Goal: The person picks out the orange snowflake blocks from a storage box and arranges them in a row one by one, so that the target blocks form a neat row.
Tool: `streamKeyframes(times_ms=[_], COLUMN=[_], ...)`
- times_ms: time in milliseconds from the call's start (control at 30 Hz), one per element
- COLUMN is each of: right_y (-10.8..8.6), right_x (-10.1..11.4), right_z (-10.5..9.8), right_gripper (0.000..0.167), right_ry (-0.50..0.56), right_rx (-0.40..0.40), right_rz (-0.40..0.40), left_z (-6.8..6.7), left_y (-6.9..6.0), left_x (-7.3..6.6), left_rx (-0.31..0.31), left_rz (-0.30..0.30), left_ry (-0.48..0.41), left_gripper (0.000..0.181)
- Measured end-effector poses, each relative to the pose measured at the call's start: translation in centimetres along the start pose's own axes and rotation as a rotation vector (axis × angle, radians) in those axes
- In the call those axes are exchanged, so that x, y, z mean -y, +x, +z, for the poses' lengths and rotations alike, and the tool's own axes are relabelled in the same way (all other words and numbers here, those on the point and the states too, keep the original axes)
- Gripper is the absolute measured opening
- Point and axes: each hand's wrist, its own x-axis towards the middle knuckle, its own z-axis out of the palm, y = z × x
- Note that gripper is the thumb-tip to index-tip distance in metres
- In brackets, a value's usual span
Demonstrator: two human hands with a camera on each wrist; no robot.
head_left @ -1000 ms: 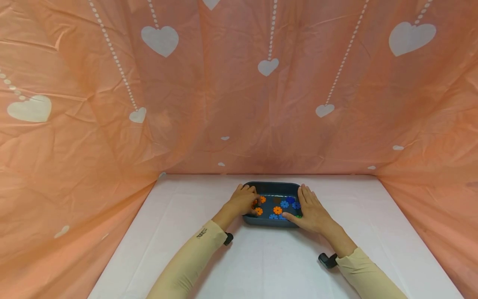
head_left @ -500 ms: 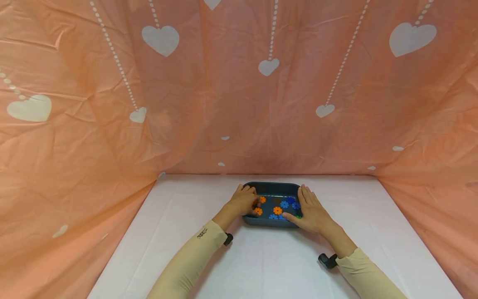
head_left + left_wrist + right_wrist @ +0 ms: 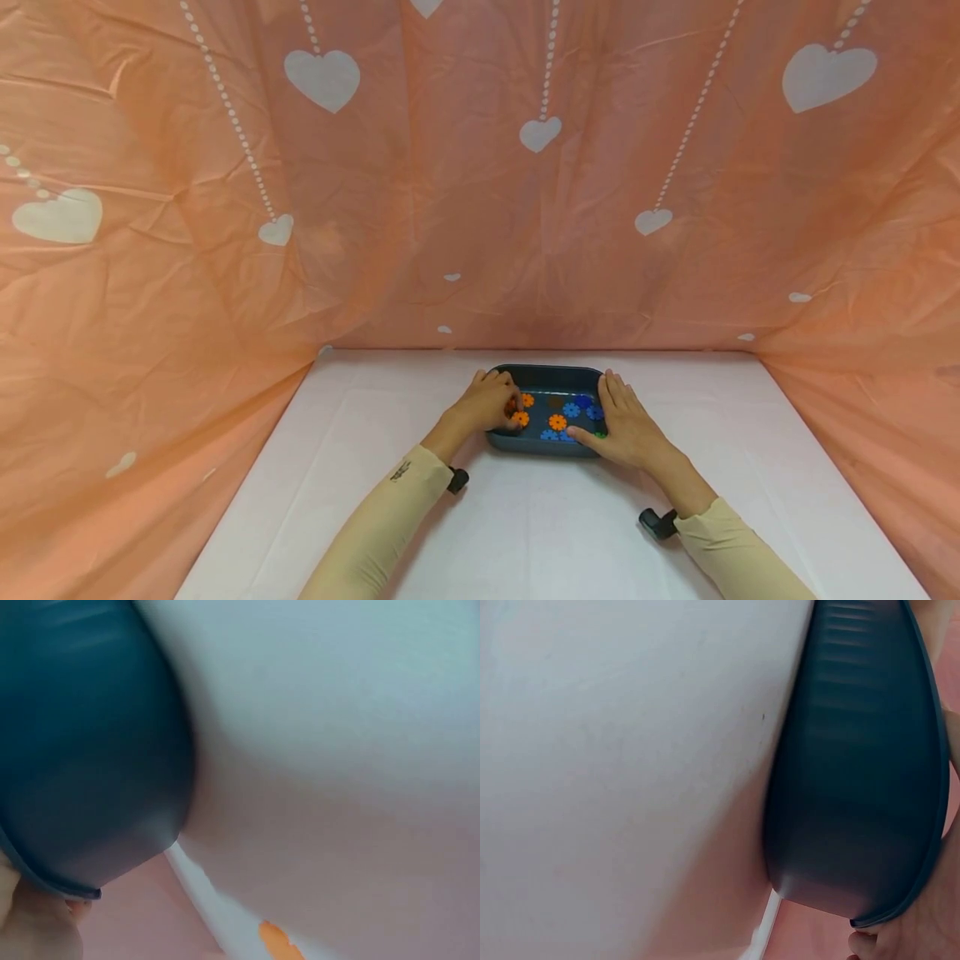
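A dark blue tray (image 3: 546, 447) holds flower-shaped pieces: orange ones at its left and middle, blue ones to the right, and some green by the right thumb. My left hand (image 3: 487, 404) lies over the tray's left end, thumb and index finger loosely bent inside beside an orange piece (image 3: 521, 419). Whether it holds a piece is hidden. With straight fingers, my right hand (image 3: 633, 429) rests along the right rim, its thumb over the front right corner. The tray's outer wall shows in the left wrist view (image 3: 90, 750) and the right wrist view (image 3: 855, 765).
The tray stands towards the back of a white-covered table (image 3: 525, 525). An orange curtain (image 3: 480, 200) with white hearts hangs behind it and along both sides. Black wrist devices sit near both sleeve cuffs.
The orange piece by my left thumb has shifted slightly towards the tray's back, and the left thumb and index finger have moved a little. My right hand and the tray look unchanged.
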Motion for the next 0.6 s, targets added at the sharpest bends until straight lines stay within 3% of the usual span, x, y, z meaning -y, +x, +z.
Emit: streamKeyframes(times_ms=[267,600], right_y=[0.2,0.2], right_x=[-0.2,-0.2], right_z=[0.2,0.2], right_gripper=[0.118,0.117], right_ry=[-0.009,-0.005], right_rx=[-0.015,-0.020], right_rz=[-0.008,-0.007], left_z=[-0.2,-1.2], left_y=[-0.6,-2.1], left_x=[1.0,2.0], left_rx=[-0.050,-0.113], left_rz=[-0.030,-0.013], left_ry=[-0.143,-0.182], left_gripper=[0.033,0.032])
